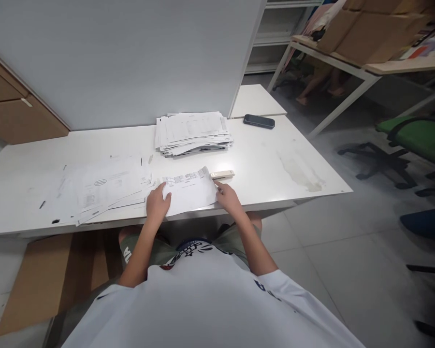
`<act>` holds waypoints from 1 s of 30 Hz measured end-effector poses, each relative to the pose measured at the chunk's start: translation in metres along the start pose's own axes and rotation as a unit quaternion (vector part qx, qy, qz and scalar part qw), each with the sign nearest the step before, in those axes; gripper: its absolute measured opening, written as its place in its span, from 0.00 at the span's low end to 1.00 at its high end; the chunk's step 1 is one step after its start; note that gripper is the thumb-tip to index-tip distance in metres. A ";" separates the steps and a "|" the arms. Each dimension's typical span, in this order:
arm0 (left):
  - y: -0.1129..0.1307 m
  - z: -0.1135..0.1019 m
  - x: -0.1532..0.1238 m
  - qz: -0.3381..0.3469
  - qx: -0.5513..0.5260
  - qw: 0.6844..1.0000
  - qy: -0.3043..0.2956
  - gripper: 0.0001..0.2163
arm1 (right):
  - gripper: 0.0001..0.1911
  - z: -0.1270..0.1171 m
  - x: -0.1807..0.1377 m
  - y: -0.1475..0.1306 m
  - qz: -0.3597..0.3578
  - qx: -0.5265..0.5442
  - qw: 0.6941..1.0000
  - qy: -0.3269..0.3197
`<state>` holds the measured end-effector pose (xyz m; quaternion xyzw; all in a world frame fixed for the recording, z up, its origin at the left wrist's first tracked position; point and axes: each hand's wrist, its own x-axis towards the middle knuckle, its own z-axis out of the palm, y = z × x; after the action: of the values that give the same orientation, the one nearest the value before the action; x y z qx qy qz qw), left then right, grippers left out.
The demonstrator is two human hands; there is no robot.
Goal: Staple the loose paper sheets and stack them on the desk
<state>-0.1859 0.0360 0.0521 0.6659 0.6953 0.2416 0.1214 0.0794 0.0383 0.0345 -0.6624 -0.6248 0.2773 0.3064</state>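
Observation:
A printed sheet of paper (190, 193) with a table across its top is held at the table's front edge. My left hand (157, 203) is closed on its left side, thumb on top. My right hand (229, 197) is closed at its right edge, and a small dark slim item, too small to name, shows at those fingers. Just beyond my right hand lies a slim cream-coloured object (223, 174), its kind unclear. Behind the sheet sits a thick stack of papers (194, 130). Loose printed papers (101, 186) lie spread out left of my left hand.
The white table (268, 164) ends against a grey panel (141, 58). A dark phone (259, 121) lies at the back right. Cardboard (39, 280) stands below left. To the right are a green chair (420, 137), another table with a cardboard box (377, 34), and a person's legs.

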 end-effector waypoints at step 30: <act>-0.012 -0.003 -0.001 0.062 0.002 0.996 -0.071 0.21 | 0.27 0.007 -0.015 0.010 -0.028 -0.084 0.995 0.053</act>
<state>-0.1976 0.0346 0.0491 0.7235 0.6426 0.1994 0.1545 0.0799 0.0233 0.0227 -0.6815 -0.6472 0.1797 0.2904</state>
